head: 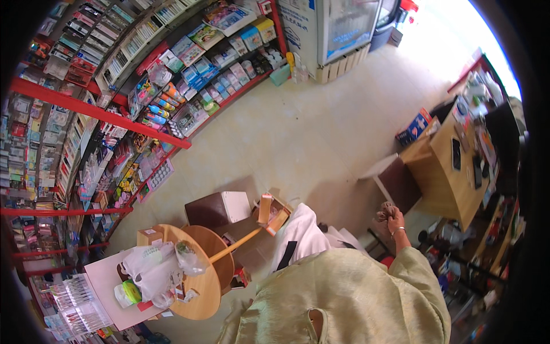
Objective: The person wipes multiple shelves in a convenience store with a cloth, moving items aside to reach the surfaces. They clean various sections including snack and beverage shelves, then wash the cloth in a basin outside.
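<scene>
My right hand (395, 221), with a bracelet at the wrist, reaches out on the right and grips a small bunched brown item (384, 212), too small to name. Just above it in the picture is a dark-red and white box-like piece (397, 180) against the wooden desk. My left hand is out of view. Below me lies my gold-green top (343, 292), with a white cloth (300, 232) bearing a black strip beyond it. An open orange and white cardboard box (275, 215) is beside the cloth.
A round wooden table (202, 296) at lower left holds plastic bags (150, 266), beside a pink board (103, 275). Red-edged shelves (103, 114) of packaged goods line the left. A wooden desk (447, 172) with a phone (456, 154) stands right; a glass-door cooler (348, 26) stands at the top.
</scene>
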A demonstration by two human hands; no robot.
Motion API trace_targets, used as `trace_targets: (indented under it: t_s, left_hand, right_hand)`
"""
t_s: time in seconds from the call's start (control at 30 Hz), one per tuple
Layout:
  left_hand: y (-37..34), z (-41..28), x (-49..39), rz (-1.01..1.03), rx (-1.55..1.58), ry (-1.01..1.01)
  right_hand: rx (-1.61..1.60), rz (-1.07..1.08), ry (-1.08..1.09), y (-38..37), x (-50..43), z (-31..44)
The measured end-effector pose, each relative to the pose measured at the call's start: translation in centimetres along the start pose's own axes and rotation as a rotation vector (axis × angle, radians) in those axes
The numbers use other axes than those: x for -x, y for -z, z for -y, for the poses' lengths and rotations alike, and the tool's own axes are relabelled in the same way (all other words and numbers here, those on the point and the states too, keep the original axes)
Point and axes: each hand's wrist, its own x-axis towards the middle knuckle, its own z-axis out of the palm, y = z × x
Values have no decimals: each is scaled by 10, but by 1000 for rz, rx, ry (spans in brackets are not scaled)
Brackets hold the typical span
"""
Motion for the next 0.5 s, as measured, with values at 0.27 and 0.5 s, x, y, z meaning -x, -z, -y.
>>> trace_targets:
  t_s: [0.27,0.5]
  left_hand:
    - [-172,-132,9,183,-2,-22]
    - [-407,-419,-23,426,101,-288]
  right_hand:
    - [12,100,325,-7,-161,129]
    - [-289,-84,-22,27,-240,135]
